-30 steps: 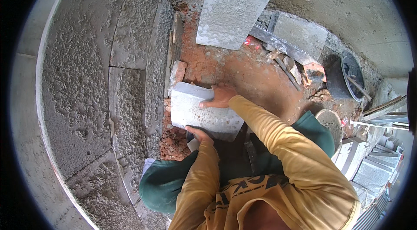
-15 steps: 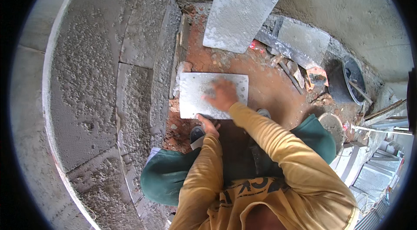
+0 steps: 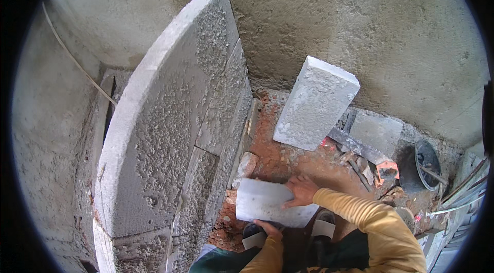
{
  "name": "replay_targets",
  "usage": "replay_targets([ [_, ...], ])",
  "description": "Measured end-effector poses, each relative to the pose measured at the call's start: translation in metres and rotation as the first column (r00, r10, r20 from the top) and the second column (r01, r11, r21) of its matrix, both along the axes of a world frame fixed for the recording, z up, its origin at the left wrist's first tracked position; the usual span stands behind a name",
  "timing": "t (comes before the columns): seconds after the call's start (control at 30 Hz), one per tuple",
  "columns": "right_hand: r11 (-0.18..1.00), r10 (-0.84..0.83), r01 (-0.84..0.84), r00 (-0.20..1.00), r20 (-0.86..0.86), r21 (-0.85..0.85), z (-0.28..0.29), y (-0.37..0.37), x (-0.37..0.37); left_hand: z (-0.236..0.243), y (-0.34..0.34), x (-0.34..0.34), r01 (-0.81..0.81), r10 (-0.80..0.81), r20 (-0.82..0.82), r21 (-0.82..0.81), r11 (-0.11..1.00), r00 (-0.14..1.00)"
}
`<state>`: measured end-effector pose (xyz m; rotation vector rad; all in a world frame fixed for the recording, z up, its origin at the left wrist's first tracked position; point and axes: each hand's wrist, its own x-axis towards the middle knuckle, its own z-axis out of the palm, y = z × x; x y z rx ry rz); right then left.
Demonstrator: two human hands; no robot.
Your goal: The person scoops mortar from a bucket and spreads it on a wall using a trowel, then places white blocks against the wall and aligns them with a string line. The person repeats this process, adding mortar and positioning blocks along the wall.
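A pale grey rectangular concrete block (image 3: pixel 260 203) lies in front of me, above my feet. My left hand (image 3: pixel 270 228) is closed on its near edge, its fingers partly hidden. At the block's far right edge, my right hand (image 3: pixel 302 191) grips with the fingers over the edge and the thumb across the face. Farther off, a larger rough concrete block (image 3: pixel 317 105) stands tilted near the back wall. To its right lies a handsaw (image 3: pixel 360 145) with an orange handle (image 3: pixel 387 171).
A wall of mortar-smeared blocks (image 3: pixel 170 134) with a curved top edge rises at my left. A black bucket (image 3: pixel 427 165) with a stick in it stands at the right. A flat grey slab (image 3: pixel 375 132) lies by the plastered back wall (image 3: pixel 360 26). Rubble (image 3: pixel 244 166) borders the reddish ground.
My view has tipped up, so everything sits lower in the picture. My right hand has gone from lying spread on the block's face to its far right edge. The left hand stays at the near edge.
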<state>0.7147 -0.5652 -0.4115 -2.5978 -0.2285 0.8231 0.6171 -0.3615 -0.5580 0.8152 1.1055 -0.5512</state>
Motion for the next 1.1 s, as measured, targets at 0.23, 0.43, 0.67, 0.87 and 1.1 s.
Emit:
replay_targets([
  [0.23, 0.982, -0.125, 0.153, 0.966, -0.227, 0.111, 0.033, 0.016, -0.007, 0.019, -0.009, 0.005, -0.024, 0.075, 0.268, -0.189, 0.982, 0.961],
  [0.43, 0.921, -0.326, 0.346, 0.936, -0.134, 0.177, 0.195, -0.029, -0.013, 0.180, -0.049, 0.044, 0.104, -0.001, 0.396, -0.239, 0.966, 0.918],
  [0.67, 0.945, -0.327, 0.309, 0.895, 0.303, 0.105, 0.425, -0.067, -0.015, 0.526, -0.038, 0.123, -0.175, -0.943, 0.226, 0.967, 0.186, 0.244],
  [0.87, 0.995, -0.075, 0.053, 0.950, 0.304, 0.078, 0.573, -0.116, -0.011, 0.716, -0.125, 0.178, -0.106, -0.607, -0.273, 0.949, -0.296, -0.747],
  [1.1, 0.998, 0.024, -0.032, 0.986, 0.165, 0.048, 0.636, -0.148, -0.037, 0.754, -0.159, 0.141, 0.073, -0.589, -0.096, 0.964, -0.257, -0.802],
])
